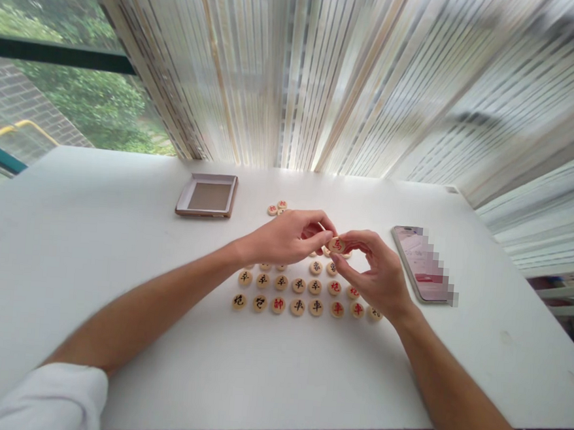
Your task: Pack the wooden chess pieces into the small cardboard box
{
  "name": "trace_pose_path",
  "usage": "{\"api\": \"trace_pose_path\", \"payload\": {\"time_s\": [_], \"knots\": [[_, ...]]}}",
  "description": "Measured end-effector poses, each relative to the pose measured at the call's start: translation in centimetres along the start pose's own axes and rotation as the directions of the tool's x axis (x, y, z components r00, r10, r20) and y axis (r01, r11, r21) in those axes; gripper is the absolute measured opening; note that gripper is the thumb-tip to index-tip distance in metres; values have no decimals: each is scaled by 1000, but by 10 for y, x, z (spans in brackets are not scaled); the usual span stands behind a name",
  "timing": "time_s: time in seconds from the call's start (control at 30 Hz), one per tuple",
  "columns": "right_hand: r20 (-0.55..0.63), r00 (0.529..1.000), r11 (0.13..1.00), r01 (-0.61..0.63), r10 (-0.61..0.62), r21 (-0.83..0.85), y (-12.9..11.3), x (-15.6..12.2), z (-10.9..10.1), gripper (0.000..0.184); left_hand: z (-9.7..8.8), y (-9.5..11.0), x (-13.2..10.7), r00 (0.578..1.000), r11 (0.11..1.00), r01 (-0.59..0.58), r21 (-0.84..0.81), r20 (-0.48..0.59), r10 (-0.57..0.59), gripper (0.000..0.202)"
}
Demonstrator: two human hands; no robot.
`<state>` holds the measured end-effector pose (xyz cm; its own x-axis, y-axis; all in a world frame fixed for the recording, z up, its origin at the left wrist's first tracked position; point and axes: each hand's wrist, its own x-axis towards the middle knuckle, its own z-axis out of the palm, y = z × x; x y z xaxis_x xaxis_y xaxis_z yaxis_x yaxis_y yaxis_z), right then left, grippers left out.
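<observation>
Between my two hands is a round, pale wooden xiangqi piece with a red character facing up. My right hand pinches it from the right between thumb and fingers. The thumb and fingertips of my left hand close at its left edge; the exact contact is partly hidden. Below them, xiangqi pieces with black or red characters lie in rows, such as a red-marked piece in the nearest row. My hands hide part of the farther rows. Beyond my left hand lie a few loose pieces, partly covered by it.
A shallow open box stands at the back left of the white table. On the right lies a phone, its screen partly pixelated. Striped curtains hang along the far edge, with a window at the left.
</observation>
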<state>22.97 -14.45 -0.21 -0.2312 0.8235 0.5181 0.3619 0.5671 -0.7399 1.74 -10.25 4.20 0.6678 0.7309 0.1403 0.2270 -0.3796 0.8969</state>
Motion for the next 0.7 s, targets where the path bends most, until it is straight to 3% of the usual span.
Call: {"api": "trace_pose_path", "payload": {"time_s": [0.7], "knots": [[-8, 999, 996, -46, 46, 74, 0, -1, 0, 20, -4, -2, 0, 999, 999, -33, 18, 34, 32, 23]]}}
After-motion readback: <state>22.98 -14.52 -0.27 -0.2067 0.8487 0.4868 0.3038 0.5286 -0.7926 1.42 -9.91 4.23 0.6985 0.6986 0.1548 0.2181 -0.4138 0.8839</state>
